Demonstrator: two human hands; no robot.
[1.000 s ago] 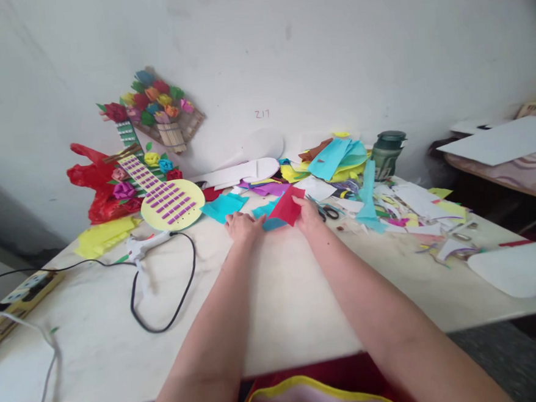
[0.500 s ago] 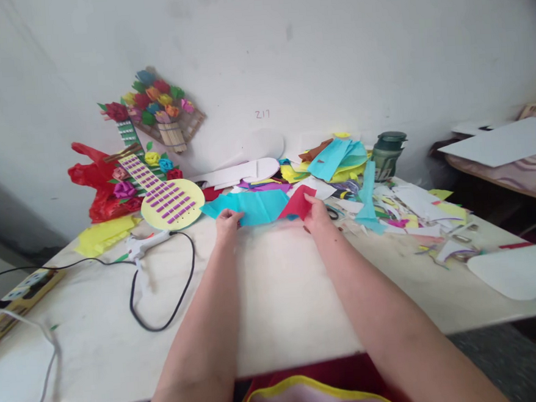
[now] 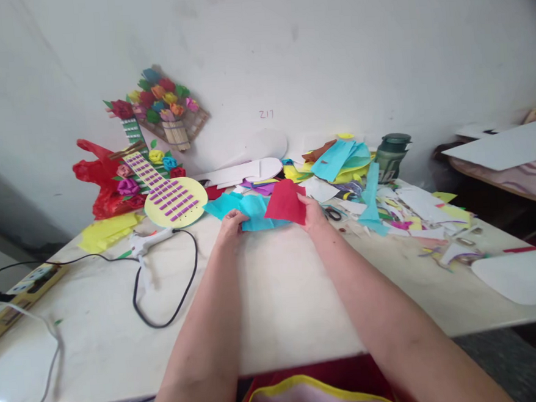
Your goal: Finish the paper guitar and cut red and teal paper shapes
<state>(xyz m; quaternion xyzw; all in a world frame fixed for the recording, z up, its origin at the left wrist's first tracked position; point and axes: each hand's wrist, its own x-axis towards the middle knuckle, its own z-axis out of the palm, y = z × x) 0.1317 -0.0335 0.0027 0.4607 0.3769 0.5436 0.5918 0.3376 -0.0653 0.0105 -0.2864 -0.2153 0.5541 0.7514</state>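
Note:
My left hand pinches the near left part of a turquoise sheet of paper, which looks thin and creased. A piece of red paper is gripped at its right edge by my right hand. The red piece overlaps the right part of the turquoise sheet and hides it there. Whether my right hand also holds the turquoise sheet, I cannot tell. Just left of the sheet lies a yellow guitar-shaped cutout with purple strips. Black-handled scissors lie to the right of my right hand.
A white glue gun with a looping black cord lies on the left, near a power strip. Paper scraps spread over the right side, with a green bottle behind. Paper flowers stand at the back left.
The red paper has been raised and turned flatter toward me, showing more of its face and covering more of the turquoise sheet. The view has shifted slightly.

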